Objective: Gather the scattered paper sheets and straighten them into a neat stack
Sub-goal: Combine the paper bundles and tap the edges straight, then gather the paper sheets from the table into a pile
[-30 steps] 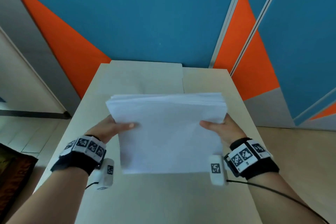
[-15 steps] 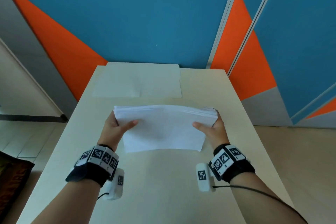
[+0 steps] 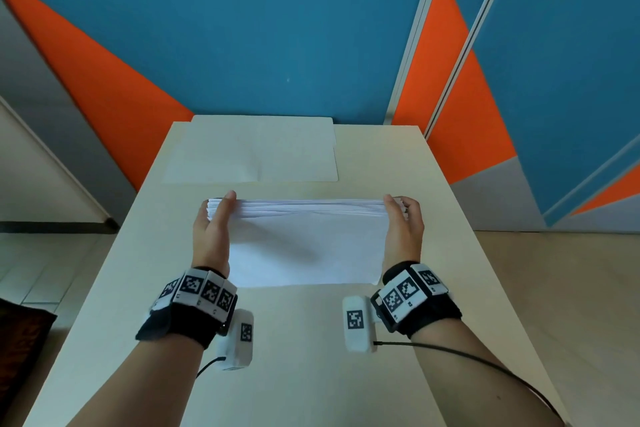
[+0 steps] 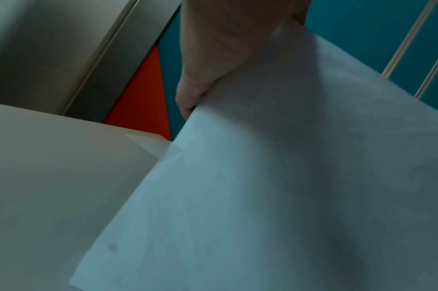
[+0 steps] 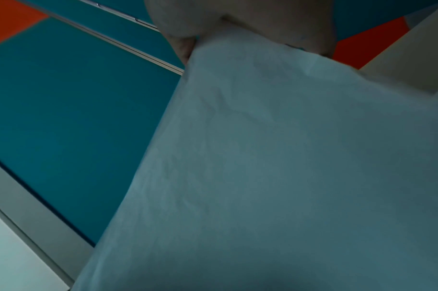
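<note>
Squaring stack (image 3: 304, 243) mid-frame: left hand (image 3: 211, 232), right hand (image 3: 403, 229) pinching side edges; likely tap bottom edge on table (image 3: 294, 357) next.

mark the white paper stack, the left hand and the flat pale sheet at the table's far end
white paper stack (image 3: 304, 246), head view, middle of the top sheet
left hand (image 3: 212, 236), head view, back of the hand
flat pale sheet (image 3: 252, 149), head view, centre of its surface
</note>
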